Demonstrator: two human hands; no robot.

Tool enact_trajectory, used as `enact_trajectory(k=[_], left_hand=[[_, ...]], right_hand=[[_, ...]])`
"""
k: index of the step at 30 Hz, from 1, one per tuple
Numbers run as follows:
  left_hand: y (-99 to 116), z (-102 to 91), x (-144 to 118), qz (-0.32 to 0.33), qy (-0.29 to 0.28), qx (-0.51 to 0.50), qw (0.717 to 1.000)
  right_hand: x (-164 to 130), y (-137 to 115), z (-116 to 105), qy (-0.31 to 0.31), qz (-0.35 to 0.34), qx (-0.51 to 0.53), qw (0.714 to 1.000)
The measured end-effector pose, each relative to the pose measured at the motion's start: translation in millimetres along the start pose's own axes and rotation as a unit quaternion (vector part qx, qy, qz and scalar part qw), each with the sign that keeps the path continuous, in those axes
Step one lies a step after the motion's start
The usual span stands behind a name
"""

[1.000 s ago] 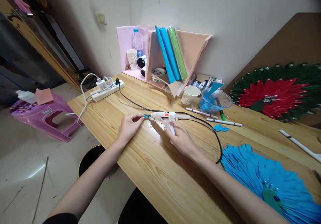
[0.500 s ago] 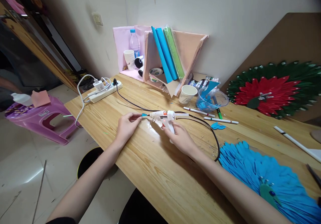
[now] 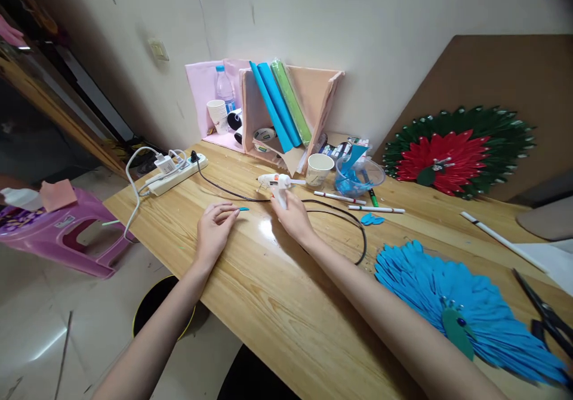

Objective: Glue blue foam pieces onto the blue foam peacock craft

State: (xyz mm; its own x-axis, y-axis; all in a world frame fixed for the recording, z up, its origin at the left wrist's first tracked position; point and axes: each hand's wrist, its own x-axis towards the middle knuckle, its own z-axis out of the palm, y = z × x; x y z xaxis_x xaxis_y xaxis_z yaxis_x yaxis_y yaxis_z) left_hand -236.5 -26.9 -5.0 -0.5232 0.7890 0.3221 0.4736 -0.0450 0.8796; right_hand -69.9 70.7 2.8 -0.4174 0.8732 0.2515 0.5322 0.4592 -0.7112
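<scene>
The right hand [image 3: 293, 215] holds the light, hard glue gun [image 3: 276, 183] by its handle. The left hand [image 3: 213, 227] pinches a tiny, bendy blue piece [image 3: 243, 209], lying at nine o'clock from the gun.

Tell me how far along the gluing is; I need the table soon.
Done, by the look of it: the blue paper fan is thick with glued petals. In hand: the left hand pinches a small blue piece on the table, and the right hand holds the glue gun, its nozzle away from that piece. Left: the piece is not yet on the fan, and more blue cut-outs wait in the plastic bowl.
</scene>
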Motion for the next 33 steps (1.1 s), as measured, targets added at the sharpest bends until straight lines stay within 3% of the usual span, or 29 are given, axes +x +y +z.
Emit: enact_trajectory(k=[6, 9, 12, 15, 18, 21, 23, 25, 28, 30, 33], left_hand=[[28, -2.0, -9, -0.050, 0.016, -0.057, 0.997], [54, -0.8, -19, -0.044, -0.024, -0.070, 0.996], [83, 5.8, -29, -0.027, -0.093, -0.075, 0.992], [108, 21.3, -36, 0.006, -0.168, -0.077, 0.983], [128, 49.3, -38, 0.035, -0.266, -0.081, 0.960], [146, 91.2, -36, 0.054, -0.377, -0.078, 0.921], [156, 125.3, -33, 0.062, -0.442, -0.067, 0.893], [164, 160.9, -29, 0.070, -0.484, -0.057, 0.871], [172, 206.7, -24, 0.090, -0.474, -0.038, 0.875], [175, 226.6, -21, 0.092, -0.478, -0.021, 0.873], [175, 240.0, -18, 0.107, -0.488, 0.008, 0.866]], right_hand=[[20, -8, 25, -0.004, -0.007, -0.088, 0.996], [13, -13, 20, -0.023, -0.021, -0.119, 0.992], [-6, -13, -11, -0.042, -0.051, -0.143, 0.988], [-35, 7, -70, -0.060, -0.070, -0.160, 0.983], [-70, 54, -148, -0.038, -0.030, -0.188, 0.981], [-105, 116, -220, 0.051, 0.106, -0.212, 0.970], [-125, 151, -250, 0.075, 0.214, -0.134, 0.965], [-139, 175, -263, 0.076, 0.250, -0.102, 0.960], [-148, 188, -257, 0.065, 0.249, -0.053, 0.965], [-148, 186, -248, 0.051, 0.237, -0.021, 0.970], [-145, 178, -240, 0.024, 0.216, 0.011, 0.976]])
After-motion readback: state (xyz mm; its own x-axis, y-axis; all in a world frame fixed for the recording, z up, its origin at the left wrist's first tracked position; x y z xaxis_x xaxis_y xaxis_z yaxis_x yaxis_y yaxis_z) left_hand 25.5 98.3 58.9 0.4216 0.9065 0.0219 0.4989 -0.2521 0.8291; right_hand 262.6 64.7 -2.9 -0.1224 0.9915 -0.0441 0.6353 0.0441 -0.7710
